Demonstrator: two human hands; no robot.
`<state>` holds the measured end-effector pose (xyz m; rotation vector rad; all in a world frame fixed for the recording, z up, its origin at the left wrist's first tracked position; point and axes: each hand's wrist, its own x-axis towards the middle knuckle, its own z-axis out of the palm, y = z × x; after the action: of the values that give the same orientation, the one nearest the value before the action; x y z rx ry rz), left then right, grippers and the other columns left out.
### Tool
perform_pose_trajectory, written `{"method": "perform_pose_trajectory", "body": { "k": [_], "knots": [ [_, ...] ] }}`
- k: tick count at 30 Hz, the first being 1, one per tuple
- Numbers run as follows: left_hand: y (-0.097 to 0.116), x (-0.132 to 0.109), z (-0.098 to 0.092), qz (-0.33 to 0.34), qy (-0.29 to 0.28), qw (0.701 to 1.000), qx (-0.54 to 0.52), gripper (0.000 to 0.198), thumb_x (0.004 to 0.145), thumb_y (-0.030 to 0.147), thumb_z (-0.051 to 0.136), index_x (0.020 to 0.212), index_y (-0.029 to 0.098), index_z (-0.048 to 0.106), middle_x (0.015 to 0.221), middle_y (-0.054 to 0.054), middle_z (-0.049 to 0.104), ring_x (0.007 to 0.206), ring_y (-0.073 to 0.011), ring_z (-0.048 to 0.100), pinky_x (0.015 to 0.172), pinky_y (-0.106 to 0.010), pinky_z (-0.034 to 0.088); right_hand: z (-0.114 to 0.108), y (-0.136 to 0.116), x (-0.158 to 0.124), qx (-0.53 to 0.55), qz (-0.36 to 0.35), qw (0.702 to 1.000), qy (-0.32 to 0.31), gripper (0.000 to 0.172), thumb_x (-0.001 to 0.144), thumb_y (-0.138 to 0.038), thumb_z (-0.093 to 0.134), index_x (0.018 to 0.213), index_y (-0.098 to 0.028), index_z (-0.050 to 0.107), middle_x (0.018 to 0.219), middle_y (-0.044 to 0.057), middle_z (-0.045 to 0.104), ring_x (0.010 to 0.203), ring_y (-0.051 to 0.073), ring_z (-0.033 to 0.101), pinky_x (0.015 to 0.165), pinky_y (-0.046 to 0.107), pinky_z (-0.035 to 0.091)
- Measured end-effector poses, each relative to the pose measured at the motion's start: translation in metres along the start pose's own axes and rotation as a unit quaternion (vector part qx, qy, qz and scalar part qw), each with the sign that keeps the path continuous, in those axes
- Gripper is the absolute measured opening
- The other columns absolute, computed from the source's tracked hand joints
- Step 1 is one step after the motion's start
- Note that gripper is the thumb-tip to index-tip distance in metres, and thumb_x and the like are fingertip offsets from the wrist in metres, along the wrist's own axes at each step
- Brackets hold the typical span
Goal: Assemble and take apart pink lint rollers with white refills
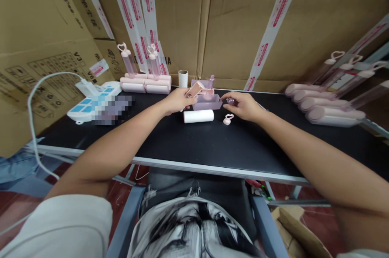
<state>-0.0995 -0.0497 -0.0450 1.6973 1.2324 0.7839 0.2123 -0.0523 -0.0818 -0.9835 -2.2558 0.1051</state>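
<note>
My left hand (178, 101) is closed around a pink cylindrical part (195, 89), which tilts up to the right. My right hand (244, 106) pinches a small translucent purple piece (230, 101) between its fingertips. Between the hands sits a translucent purple trough-shaped cover (208, 102). A pink part with a purple stem (210, 84) stands just behind it. A white roll (198, 116) lies on its side in front of the cover. Near my right hand rests a pink heart-shaped loop cap (227, 119). Behind my left hand a white tube (182, 78) stands upright.
Several pink rollers with heart-loop handles stand at the right (330, 102) and two at the back left (146, 83). A power strip (91, 102) with a white cable (33, 100) lies left, beside a blurred-out object (112, 110). Cardboard (231, 27) walls in the black table (194, 144).
</note>
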Motion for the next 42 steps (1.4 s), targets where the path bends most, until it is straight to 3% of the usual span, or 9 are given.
{"method": "perform_pose_trajectory", "body": {
  "k": [9,15,21,24,27,30,32,36,42],
  "knots": [
    [-0.002,0.003,-0.004,0.023,0.032,0.999,-0.018,0.016,0.094,0.023,0.081,0.107,0.016,0.074,0.083,-0.001,0.068,0.064,-0.01,0.063,0.061,-0.025,0.047,-0.016,0.016,-0.006,-0.003,0.012,1.0,-0.016,0.021,0.092,-0.044,0.073,0.092,-0.023,0.077,0.097,0.01,0.078,0.088,0.028,0.074,0.083,0.043,0.058],
    [0.003,-0.001,-0.007,0.024,0.041,0.999,-0.024,0.021,0.093,0.028,0.083,0.107,0.016,0.073,0.083,-0.001,0.069,0.065,-0.0105,0.063,0.059,-0.025,0.046,-0.026,0.027,-0.01,-0.044,0.129,0.986,-0.1,0.024,0.085,-0.046,0.076,0.078,-0.023,0.072,0.081,0.006,0.077,0.076,0.026,0.072,0.076,0.04,0.053],
    [0.009,-0.005,-0.006,0.021,0.04,0.998,-0.036,0.018,0.093,0.022,0.082,0.107,0.015,0.072,0.081,-0.001,0.068,0.062,-0.0094,0.061,0.056,-0.023,0.045,-0.035,0.04,-0.016,-0.002,0.169,0.969,-0.178,0.033,0.079,-0.041,0.079,0.108,-0.027,0.085,0.111,0.003,0.087,0.102,0.032,0.082,0.096,0.045,0.061],
    [0.01,-0.005,-0.008,0.025,0.041,0.998,-0.037,0.016,0.093,0.022,0.081,0.105,0.015,0.072,0.08,0.0,0.068,0.062,-0.0093,0.062,0.058,-0.023,0.047,-0.048,0.038,-0.019,-0.018,0.16,0.967,-0.198,0.031,0.077,-0.037,0.08,0.106,-0.029,0.086,0.104,0.0,0.088,0.096,0.031,0.082,0.091,0.045,0.064],
    [0.009,-0.004,-0.009,0.029,0.044,0.998,-0.035,0.017,0.093,0.022,0.079,0.107,0.016,0.072,0.08,0.0,0.068,0.063,-0.0094,0.062,0.059,-0.023,0.047,-0.064,0.024,-0.02,-0.057,0.157,0.978,-0.124,0.014,0.082,-0.035,0.076,0.091,-0.027,0.084,0.088,0.002,0.084,0.082,0.03,0.079,0.082,0.045,0.064],
    [0.009,-0.005,-0.01,0.028,0.047,0.998,-0.032,0.017,0.094,0.021,0.078,0.108,0.015,0.072,0.079,0.0,0.068,0.062,-0.0092,0.061,0.058,-0.022,0.046,-0.071,0.006,-0.016,-0.084,0.103,0.991,0.03,0.02,0.089,-0.032,0.071,0.102,-0.025,0.084,0.108,0.009,0.085,0.101,0.036,0.08,0.096,0.052,0.063],
    [0.009,-0.005,-0.009,0.025,0.047,0.998,-0.032,0.017,0.094,0.02,0.078,0.109,0.015,0.071,0.079,0.001,0.068,0.062,-0.0091,0.061,0.057,-0.022,0.046,-0.065,0.0,-0.014,-0.084,0.06,0.993,0.051,0.031,0.09,-0.029,0.07,0.117,-0.025,0.083,0.126,0.011,0.083,0.119,0.039,0.077,0.109,0.056,0.06],
    [0.009,-0.004,-0.009,0.031,0.045,0.998,-0.034,0.019,0.093,0.024,0.08,0.107,0.015,0.07,0.08,0.001,0.068,0.062,-0.0089,0.062,0.057,-0.023,0.046,-0.036,0.01,-0.01,-0.097,0.028,0.994,-0.029,0.051,0.09,-0.023,0.065,0.138,-0.019,0.078,0.152,0.013,0.073,0.141,0.038,0.069,0.124,0.057,0.053],
    [0.01,-0.003,-0.009,0.027,0.049,0.998,-0.032,0.023,0.092,0.028,0.083,0.104,0.015,0.068,0.08,0.001,0.068,0.062,-0.0088,0.061,0.057,-0.023,0.047,-0.014,0.029,-0.003,-0.142,0.055,0.985,-0.077,0.059,0.088,-0.019,0.065,0.145,-0.015,0.075,0.155,0.016,0.07,0.144,0.039,0.068,0.124,0.056,0.053]
  ]
}}
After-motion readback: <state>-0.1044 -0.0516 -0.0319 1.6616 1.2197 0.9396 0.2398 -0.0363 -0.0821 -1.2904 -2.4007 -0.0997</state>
